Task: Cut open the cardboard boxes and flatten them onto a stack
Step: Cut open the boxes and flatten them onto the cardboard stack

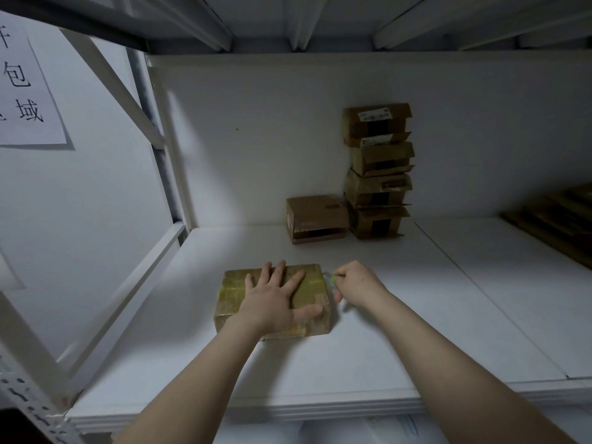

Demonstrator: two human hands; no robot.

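Four opened boxes form a stack against the white back wall, well beyond our fingertips, with a lone box just beside it on the left. We work on a white shelf inside a white metal rack. The ribbed underside of an upper shelf runs overhead, a paper sign with handwritten characters hangs on the left panel, and a dark brown flat pile lies far to the right of our right fingers. The taped box lies flat on the shelf directly under our left hand, whose fingers are straight and spread, pressing on its top. Our right hand sits just beside the box's right edge, fingers curled tight round a small green cutter at the box's far right corner. We cannot tell whether its blade touches the box.
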